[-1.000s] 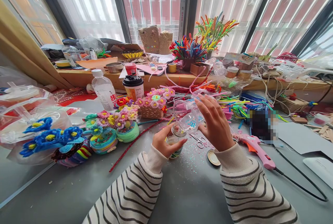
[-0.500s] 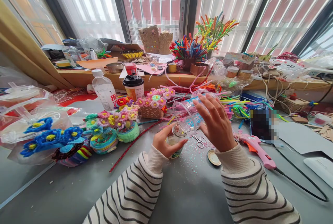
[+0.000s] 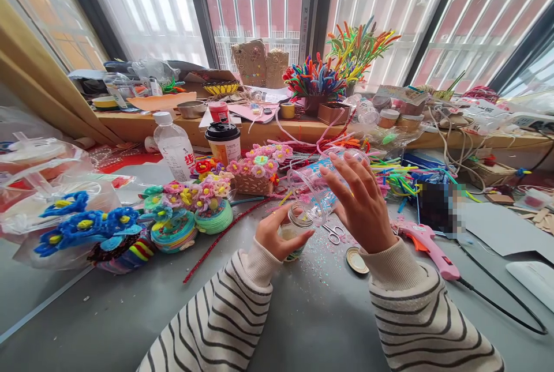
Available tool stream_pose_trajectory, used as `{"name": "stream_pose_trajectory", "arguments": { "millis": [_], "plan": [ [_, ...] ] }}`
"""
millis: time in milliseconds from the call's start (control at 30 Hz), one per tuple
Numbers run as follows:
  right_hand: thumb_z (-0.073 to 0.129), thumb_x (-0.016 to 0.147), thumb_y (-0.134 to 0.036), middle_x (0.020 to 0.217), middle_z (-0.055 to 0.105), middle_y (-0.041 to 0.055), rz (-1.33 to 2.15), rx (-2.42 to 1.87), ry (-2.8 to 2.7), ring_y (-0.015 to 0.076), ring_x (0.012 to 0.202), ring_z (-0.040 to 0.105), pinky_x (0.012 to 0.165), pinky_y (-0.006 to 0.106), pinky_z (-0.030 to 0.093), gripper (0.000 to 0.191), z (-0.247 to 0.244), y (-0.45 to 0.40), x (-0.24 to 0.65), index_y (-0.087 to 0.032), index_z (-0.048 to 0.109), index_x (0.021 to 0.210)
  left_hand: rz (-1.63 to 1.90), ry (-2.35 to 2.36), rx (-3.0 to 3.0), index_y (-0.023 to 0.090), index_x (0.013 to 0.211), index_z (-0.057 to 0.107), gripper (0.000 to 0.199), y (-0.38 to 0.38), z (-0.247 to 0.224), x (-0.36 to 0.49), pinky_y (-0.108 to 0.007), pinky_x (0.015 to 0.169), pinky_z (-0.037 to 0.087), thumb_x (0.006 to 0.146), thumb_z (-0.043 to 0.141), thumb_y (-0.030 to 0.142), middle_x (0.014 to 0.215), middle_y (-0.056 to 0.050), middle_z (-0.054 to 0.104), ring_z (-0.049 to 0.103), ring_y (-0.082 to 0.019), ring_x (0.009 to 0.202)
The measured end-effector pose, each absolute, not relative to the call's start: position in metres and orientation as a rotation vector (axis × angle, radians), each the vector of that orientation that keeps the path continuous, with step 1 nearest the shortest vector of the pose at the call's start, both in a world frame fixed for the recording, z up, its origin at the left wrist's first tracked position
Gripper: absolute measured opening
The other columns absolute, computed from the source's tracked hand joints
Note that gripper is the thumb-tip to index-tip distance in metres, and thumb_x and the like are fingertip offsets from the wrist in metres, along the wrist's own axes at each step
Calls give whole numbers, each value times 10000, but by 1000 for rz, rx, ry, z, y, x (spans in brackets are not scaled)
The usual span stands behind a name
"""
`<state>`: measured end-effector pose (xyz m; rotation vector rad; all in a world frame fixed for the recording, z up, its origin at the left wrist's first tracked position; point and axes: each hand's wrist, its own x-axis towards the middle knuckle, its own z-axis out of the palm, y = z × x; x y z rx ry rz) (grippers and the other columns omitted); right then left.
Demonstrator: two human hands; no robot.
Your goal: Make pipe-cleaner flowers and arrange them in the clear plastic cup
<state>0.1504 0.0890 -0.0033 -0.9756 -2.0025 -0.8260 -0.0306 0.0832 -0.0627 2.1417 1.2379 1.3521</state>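
Observation:
My left hand (image 3: 277,236) is wrapped round a small glass jar (image 3: 299,216) standing uncapped on the grey table. In my right hand (image 3: 361,199) is a clear plastic cup (image 3: 326,167) with blue print, tilted so its open rim hangs over the jar's mouth. What the cup holds I cannot make out. Beneath the cup lie small scissors (image 3: 334,233) amid scattered glitter (image 3: 318,268). A round jar lid (image 3: 357,260) rests near my right wrist.
A pink glue gun (image 3: 430,251) with a black cord lies at right. Pipe-cleaner flower pots (image 3: 214,216) stand at left, near a water bottle (image 3: 173,144) and a paper coffee cup (image 3: 223,144). Behind my hands spreads a pile of pipe cleaners (image 3: 393,173).
Little differs: both hands keep their hold on the jar and the cup. The cup's rim has shifted slightly over the jar, and the whole view has moved a touch.

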Motion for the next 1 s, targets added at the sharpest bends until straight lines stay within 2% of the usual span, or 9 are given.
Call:
{"name": "stream_pose_trajectory", "arguments": {
  "millis": [200, 433, 667, 1000],
  "plan": [
    [448, 806, -56, 1339, 402, 31, -840, -975, -2023, 205, 1294, 236, 1051, 481, 252, 644, -2, 87, 147, -305, 207, 1350, 1347, 1253, 2116, 120, 1003, 565, 456, 82, -61, -30, -305, 661, 535, 627, 667, 357, 847, -90, 691, 643, -182, 689],
    [459, 813, -80, 1339, 402, 26, -867, -958, -2044, 204, 1304, 209, 1054, 488, 245, 603, 2, 86, 143, -305, 251, 1332, 1350, 1271, 2134, 112, 1032, 562, 475, 82, -63, -32, -322, 722, 532, 646, 651, 373, 887, -111, 684, 650, -200, 752],
    [484, 817, -117, 1333, 412, 25, -939, -917, -2073, 203, 1298, 224, 1050, 466, 264, 507, 7, 87, 144, -285, 350, 1276, 1373, 1266, 2132, 108, 993, 584, 439, 81, -60, -31, -332, 715, 537, 637, 659, 355, 864, -106, 691, 653, -205, 739],
    [475, 826, -123, 1333, 419, 14, -1010, -822, -2154, 194, 1301, 221, 1053, 437, 271, 489, 21, 86, 143, -291, 365, 1271, 1451, 1292, 2133, 134, 953, 601, 418, 83, -62, -29, -323, 673, 541, 623, 658, 385, 798, -83, 692, 650, -194, 689]
  ]
}}
